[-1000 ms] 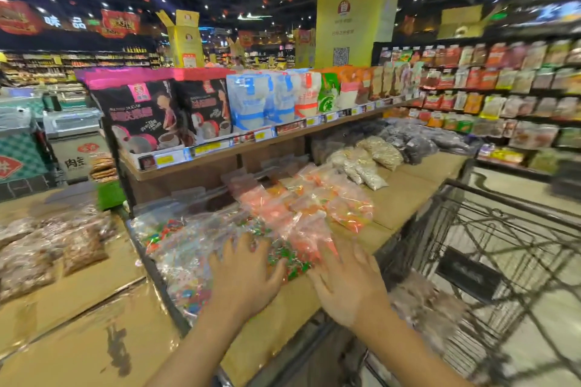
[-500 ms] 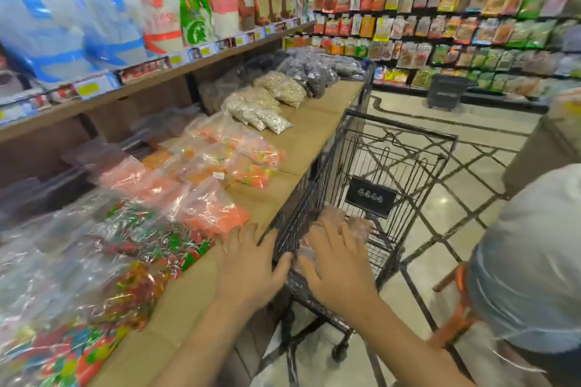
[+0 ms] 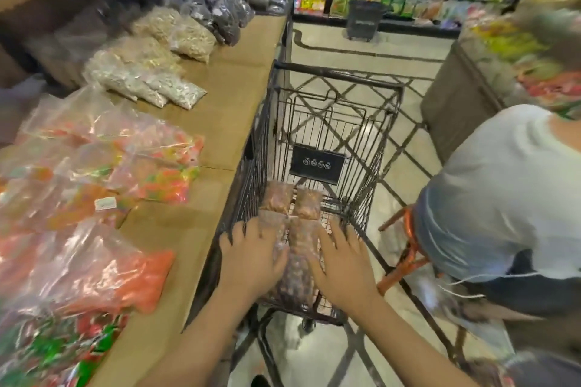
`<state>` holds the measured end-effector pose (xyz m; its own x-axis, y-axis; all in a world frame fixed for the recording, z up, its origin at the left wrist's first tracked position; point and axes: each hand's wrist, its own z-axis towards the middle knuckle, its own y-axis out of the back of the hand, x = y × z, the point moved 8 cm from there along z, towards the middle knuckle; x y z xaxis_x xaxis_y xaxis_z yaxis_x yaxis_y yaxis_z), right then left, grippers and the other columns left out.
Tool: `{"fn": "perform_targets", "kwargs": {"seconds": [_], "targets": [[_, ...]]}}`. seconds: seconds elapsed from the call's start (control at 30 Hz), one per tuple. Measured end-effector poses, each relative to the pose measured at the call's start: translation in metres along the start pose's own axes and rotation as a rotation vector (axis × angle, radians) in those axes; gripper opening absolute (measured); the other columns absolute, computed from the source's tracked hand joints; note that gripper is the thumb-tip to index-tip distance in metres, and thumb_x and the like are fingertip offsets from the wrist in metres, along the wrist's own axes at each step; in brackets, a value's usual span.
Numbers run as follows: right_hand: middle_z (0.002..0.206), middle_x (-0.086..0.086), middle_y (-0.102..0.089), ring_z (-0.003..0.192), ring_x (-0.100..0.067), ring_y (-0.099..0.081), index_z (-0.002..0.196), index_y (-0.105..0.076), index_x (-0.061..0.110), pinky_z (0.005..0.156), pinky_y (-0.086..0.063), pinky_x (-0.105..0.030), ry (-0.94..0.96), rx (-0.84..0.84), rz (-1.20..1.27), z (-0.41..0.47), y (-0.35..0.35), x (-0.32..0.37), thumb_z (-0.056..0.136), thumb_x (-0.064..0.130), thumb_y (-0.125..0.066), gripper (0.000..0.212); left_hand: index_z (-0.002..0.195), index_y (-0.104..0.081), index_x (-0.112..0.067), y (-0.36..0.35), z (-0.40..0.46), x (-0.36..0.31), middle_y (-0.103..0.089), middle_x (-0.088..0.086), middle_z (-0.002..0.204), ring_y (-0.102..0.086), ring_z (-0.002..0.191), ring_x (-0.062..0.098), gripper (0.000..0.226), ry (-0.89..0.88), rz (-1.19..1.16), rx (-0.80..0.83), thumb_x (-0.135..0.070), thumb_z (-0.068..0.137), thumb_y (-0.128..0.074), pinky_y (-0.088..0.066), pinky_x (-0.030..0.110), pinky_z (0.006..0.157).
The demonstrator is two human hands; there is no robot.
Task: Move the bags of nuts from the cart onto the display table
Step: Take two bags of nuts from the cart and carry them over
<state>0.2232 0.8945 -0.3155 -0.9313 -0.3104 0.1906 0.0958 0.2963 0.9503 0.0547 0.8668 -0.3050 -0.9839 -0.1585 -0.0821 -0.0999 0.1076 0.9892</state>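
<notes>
Several clear bags of brown nuts point(image 3: 297, 245) lie in the bottom of the black wire cart point(image 3: 333, 122), at its near end. My left hand point(image 3: 248, 256) rests flat on the left bags with fingers spread. My right hand point(image 3: 341, 264) presses the right side of the same pile, fingers apart. Neither hand has closed around a bag. The brown display table point(image 3: 220, 110) runs along the cart's left side.
On the table lie bags of orange and mixed-colour sweets point(image 3: 103, 185), pale seeds point(image 3: 141, 78) and dark dried fruit point(image 3: 217, 6). A person in a white shirt point(image 3: 500, 198) bends over on the right beside an orange stool point(image 3: 405, 258). A dark bin point(image 3: 366, 19) stands down the aisle.
My view swung from the table down to the cart. Both hands left the sweet bags on the table and moved right into the cart, onto the nut bags.
</notes>
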Motion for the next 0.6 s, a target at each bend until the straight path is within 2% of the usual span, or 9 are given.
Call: {"fn": "perform_targets", "kwargs": {"seconds": [0.07,0.13,0.23,0.33,0.4,0.6], "targets": [[0.173,-0.007,-0.008,0.157,-0.041,-0.008,0.165,-0.013,0.027,0.125,-0.018,-0.057,-0.022,0.017,0.015,0.017,-0.007,-0.012,0.092,0.07,0.002,0.086,0.128,-0.064,-0.023,-0.008,0.023,-0.007,-0.06,0.018,0.133,-0.053,0.119,0.043,0.058,-0.039,0.006,0.016,-0.058,0.087,-0.043,-0.044,0.062,0.093],[0.173,-0.006,-0.005,0.158,-0.039,-0.005,0.164,-0.012,0.028,0.126,-0.016,-0.057,-0.039,0.045,0.034,0.036,-0.015,-0.023,0.1,0.065,-0.01,0.075,0.13,-0.062,-0.023,-0.017,0.046,-0.014,-0.058,0.017,0.135,-0.052,0.122,0.042,0.057,-0.053,0.001,0.037,-0.057,0.087,-0.045,-0.042,0.062,0.095],[0.173,-0.007,-0.007,0.158,-0.039,-0.004,0.164,-0.015,0.027,0.126,-0.016,-0.057,-0.054,0.07,0.053,0.068,-0.024,-0.042,0.103,0.06,-0.02,0.069,0.138,-0.054,-0.025,-0.033,0.08,-0.019,-0.051,0.015,0.143,-0.045,0.131,0.04,0.059,-0.036,0.013,0.074,-0.059,0.091,-0.041,-0.038,0.06,0.101],[0.173,-0.009,-0.006,0.157,-0.041,-0.005,0.164,-0.017,0.023,0.126,-0.013,-0.057,-0.036,0.096,0.051,0.101,-0.029,-0.055,0.105,0.057,-0.022,0.069,0.144,-0.045,-0.025,-0.047,0.113,-0.022,-0.044,0.013,0.148,-0.039,0.135,0.038,0.067,-0.007,0.045,0.142,-0.059,0.09,-0.025,-0.035,0.056,0.105],[0.173,-0.01,-0.007,0.157,-0.042,-0.006,0.164,-0.017,0.022,0.125,-0.014,-0.058,-0.009,0.107,0.043,0.125,-0.033,-0.06,0.105,0.057,-0.024,0.069,0.144,-0.042,-0.027,-0.054,0.135,-0.023,-0.042,0.012,0.149,-0.039,0.135,0.036,0.066,0.003,0.058,0.168,-0.058,0.089,-0.022,-0.034,0.054,0.106],[0.172,-0.009,-0.01,0.157,-0.042,-0.007,0.161,-0.02,0.022,0.125,-0.014,-0.061,-0.011,0.169,0.083,0.198,-0.054,-0.072,0.105,0.054,-0.026,0.065,0.126,-0.06,-0.021,-0.09,0.201,-0.017,-0.056,0.014,0.133,-0.052,0.12,0.04,0.055,-0.001,0.022,0.188,-0.055,0.09,-0.037,-0.042,0.055,0.095]]}}
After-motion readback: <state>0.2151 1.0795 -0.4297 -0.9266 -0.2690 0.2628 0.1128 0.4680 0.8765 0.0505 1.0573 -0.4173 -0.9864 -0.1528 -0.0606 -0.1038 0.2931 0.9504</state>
